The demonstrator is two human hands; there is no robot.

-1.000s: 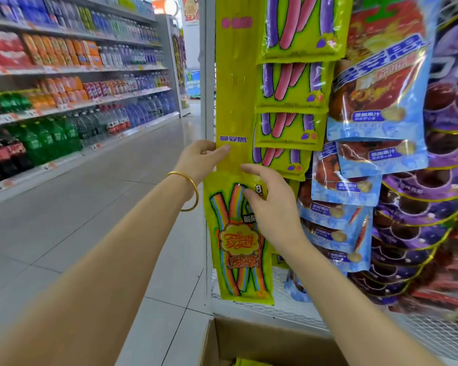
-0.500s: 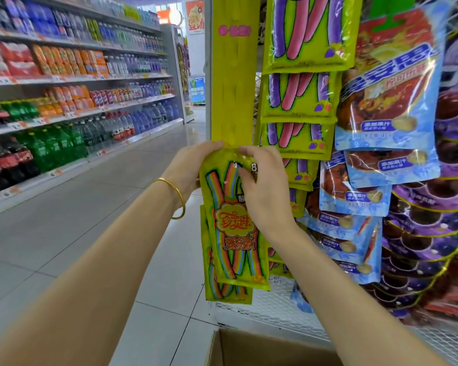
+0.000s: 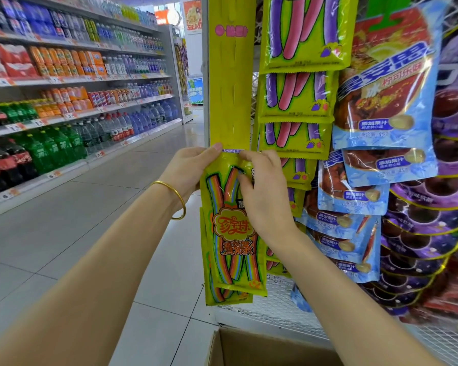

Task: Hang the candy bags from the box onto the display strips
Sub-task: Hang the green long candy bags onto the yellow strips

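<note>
Both hands pinch the top edge of the rainbow candy bag (image 3: 232, 223) against the yellow display strip (image 3: 229, 83), the left hand (image 3: 189, 170) at its left corner, the right hand (image 3: 262, 191) at its right. Seating it well likely means centring the header hole on a strip tab and pressing flat. The bag is glossy, crinkled film; another bag (image 3: 226, 298) hangs just behind and below it on the strip; the cardboard box (image 3: 249, 347) sits beneath.

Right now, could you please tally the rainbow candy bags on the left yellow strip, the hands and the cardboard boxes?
Rainbow candy bags: 2 (front rainbow bag, rear rainbow bag)
Hands: 2 (left hand, right hand)
Cardboard box: 1
Total: 5
</note>
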